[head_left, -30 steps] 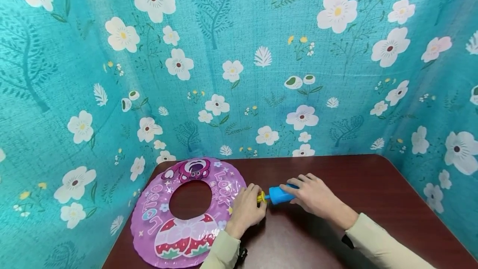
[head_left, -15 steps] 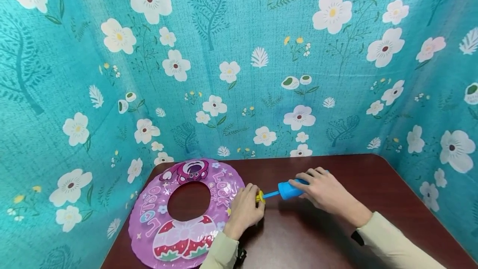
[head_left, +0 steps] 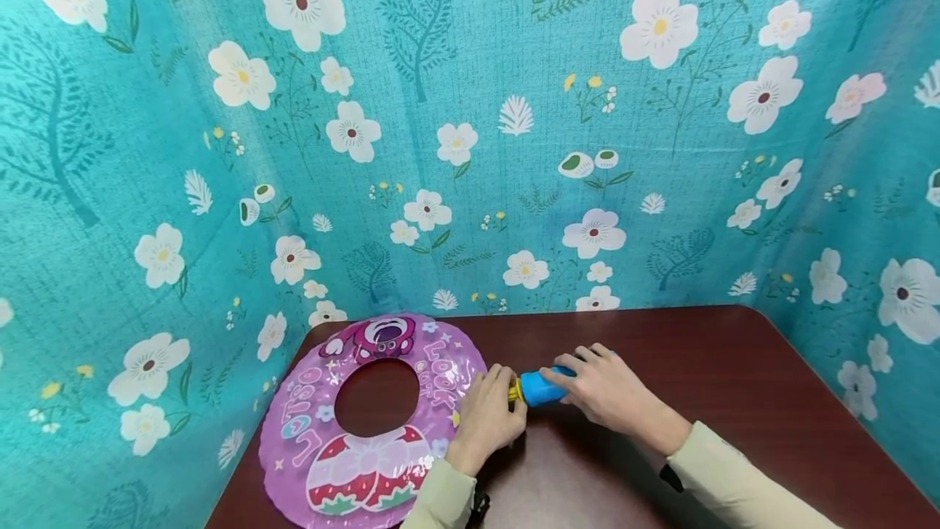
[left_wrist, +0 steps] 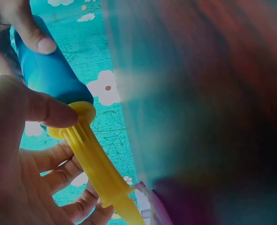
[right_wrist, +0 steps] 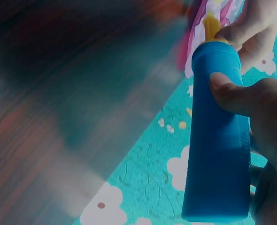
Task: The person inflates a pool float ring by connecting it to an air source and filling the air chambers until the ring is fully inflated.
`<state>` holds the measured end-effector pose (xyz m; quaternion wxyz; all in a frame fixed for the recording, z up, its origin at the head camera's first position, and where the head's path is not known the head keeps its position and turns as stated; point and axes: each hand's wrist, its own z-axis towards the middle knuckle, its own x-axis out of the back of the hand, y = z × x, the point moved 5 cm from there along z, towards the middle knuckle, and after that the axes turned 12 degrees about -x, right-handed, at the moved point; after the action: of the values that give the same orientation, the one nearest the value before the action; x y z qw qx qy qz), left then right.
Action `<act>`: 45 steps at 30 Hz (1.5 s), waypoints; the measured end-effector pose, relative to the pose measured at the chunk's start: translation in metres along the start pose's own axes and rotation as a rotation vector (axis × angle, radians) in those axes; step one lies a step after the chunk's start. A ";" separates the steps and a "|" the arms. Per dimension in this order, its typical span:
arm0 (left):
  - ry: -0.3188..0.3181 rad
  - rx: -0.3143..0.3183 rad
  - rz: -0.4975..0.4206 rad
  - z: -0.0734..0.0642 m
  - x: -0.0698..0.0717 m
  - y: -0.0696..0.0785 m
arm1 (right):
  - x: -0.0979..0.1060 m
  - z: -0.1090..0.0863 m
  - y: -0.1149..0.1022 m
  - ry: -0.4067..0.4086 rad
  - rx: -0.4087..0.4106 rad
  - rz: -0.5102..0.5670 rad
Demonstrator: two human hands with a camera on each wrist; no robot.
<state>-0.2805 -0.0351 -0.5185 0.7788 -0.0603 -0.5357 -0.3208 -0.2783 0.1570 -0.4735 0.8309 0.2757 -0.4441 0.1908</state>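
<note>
A hand air pump with a blue barrel (head_left: 542, 387) and a yellow nozzle end (left_wrist: 98, 164) lies between the two hands. My left hand (head_left: 488, 419) grips the yellow part, its thumb over the collar. My right hand (head_left: 605, 390) holds the blue barrel, thumb along its side. Barrel and yellow collar now meet, with no rod showing between them. At the left is a purple inflated swim ring (head_left: 286, 398) with strawberry and bear prints. In the left wrist view the yellow tip points to the ring's edge; whether it sits in a valve I cannot tell.
The dark reddish-brown table (head_left: 705, 374) extends to the right of the hands and in front of them. A teal flowered curtain (head_left: 470, 186) hangs behind the table and along both its sides.
My right hand first drew the blue barrel right, baring a blue rod, then pushed it back left against the yellow collar. My left hand and the swim ring stayed nearly still.
</note>
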 end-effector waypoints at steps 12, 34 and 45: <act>0.014 -0.010 -0.005 0.000 0.001 -0.001 | 0.038 -0.029 0.052 0.045 -0.040 0.038; 0.002 -0.050 0.056 0.001 -0.007 0.007 | 0.004 -0.014 0.009 0.011 -0.028 0.043; 0.025 -0.047 0.046 0.001 -0.006 0.006 | 0.032 -0.033 0.054 0.031 -0.072 0.096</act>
<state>-0.2791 -0.0271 -0.5222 0.7912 -0.0868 -0.5166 -0.3157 -0.2708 0.2225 -0.4461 0.8370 0.2209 -0.4505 0.2185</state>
